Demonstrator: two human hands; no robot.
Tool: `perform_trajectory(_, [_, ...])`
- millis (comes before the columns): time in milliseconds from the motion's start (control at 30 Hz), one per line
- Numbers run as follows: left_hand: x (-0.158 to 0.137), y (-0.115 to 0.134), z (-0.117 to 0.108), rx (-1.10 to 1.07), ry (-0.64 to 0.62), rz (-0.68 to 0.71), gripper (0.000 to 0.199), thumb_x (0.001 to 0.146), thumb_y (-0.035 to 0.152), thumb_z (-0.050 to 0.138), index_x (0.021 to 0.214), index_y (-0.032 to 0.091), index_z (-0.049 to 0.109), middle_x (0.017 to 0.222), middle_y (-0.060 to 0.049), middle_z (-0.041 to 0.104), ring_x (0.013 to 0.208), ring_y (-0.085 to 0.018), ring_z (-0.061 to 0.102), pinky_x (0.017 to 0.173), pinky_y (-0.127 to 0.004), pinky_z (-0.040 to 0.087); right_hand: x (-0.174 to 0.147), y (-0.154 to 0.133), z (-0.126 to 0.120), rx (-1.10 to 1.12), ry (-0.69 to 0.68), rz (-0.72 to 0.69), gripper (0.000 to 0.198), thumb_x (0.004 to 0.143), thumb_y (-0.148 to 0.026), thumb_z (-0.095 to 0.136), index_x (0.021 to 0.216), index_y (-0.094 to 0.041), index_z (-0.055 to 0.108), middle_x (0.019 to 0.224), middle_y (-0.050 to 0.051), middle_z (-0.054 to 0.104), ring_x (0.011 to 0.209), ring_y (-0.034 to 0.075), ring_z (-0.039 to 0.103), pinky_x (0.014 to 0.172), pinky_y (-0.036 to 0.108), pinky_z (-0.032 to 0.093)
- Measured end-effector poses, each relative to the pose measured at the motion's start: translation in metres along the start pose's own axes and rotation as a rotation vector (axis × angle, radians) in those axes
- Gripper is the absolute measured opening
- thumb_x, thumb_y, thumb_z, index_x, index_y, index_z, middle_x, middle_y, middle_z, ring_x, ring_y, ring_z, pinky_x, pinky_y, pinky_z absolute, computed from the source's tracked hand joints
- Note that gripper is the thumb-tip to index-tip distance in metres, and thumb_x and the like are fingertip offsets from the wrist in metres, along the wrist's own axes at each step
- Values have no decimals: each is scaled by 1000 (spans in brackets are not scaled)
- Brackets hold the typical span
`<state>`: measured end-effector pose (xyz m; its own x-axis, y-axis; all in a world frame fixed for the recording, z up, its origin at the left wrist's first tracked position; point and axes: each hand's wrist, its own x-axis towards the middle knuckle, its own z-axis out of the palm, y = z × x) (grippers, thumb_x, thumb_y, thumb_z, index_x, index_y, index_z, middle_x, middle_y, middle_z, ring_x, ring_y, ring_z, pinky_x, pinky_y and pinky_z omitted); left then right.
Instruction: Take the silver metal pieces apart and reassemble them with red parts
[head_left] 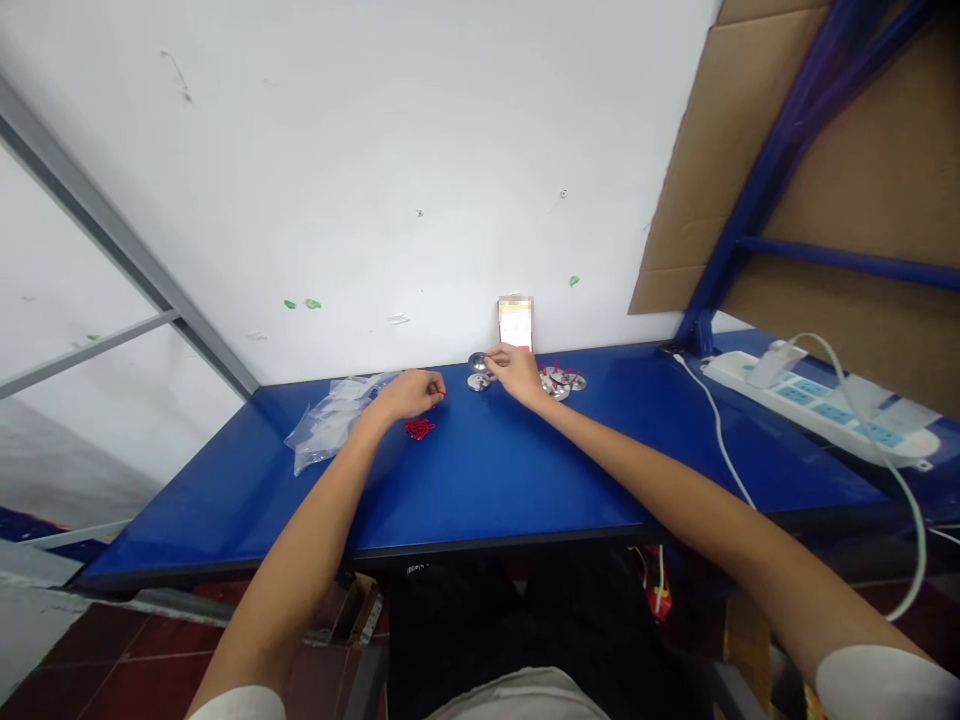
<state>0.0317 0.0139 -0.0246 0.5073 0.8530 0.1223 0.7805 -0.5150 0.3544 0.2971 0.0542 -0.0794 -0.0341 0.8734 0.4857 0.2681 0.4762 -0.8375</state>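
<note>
Between the thumb and fingers of my right hand (517, 373) is a small silver finger cymbal (478, 361), a round domed disc held tilted just above the table. Below it, another shiny disc (477, 383) lies on the blue tabletop. My left hand (414, 393) is closed in a pinch, and a bit of red cord (442, 395) shows at its fingertips. A small heap of red cords (420, 429) lies just in front of that hand. Right of my right hand, several silver discs with red cord loops (559, 382) are grouped together, partly hidden by the hand.
Clear plastic bags (326, 430) lie left of my left hand. A phone with a lit screen (516, 325) leans on the white wall. At the right are a white power strip (825, 410) and a white cable (716, 415). The blue table (495, 490) has a dark front edge.
</note>
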Motion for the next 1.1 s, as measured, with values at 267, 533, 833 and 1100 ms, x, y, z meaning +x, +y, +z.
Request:
perform_trajectory(267, [-10, -6, -17, -59, -238, 5, 17, 77, 29, 70, 88, 24, 81, 81, -1, 80, 73, -20, 73, 68, -27, 48, -5, -3, 2, 59, -51, 8, 6, 94, -22, 71, 98, -20, 75, 91, 5, 83, 79, 21, 82, 72, 31, 68])
perform_trajectory(533, [-6, 2, -15, -191, 142, 46, 19, 86, 34, 69, 95, 21, 80, 85, -4, 80, 77, -19, 73, 75, -29, 54, -7, -10, 1, 117, -49, 36, 4, 95, -21, 72, 97, -19, 74, 89, 6, 83, 76, 22, 82, 67, 30, 69])
perform_trajectory(833, [7, 42, 27, -301, 451, 14, 23, 98, 36, 69, 104, 20, 85, 96, -7, 84, 87, -23, 77, 86, -34, 60, -17, -24, 12, 358, -112, 186, 10, 93, -23, 79, 97, -19, 71, 86, 5, 83, 73, 22, 83, 69, 33, 72])
perform_trajectory(1100, [7, 45, 30, -465, 525, -85, 13, 93, 26, 75, 100, 22, 85, 108, -7, 85, 97, -25, 80, 96, -38, 62, -24, -27, 17, 435, -163, 147, 28, 86, -38, 89, 100, -19, 72, 92, 6, 83, 83, 23, 84, 77, 37, 73])
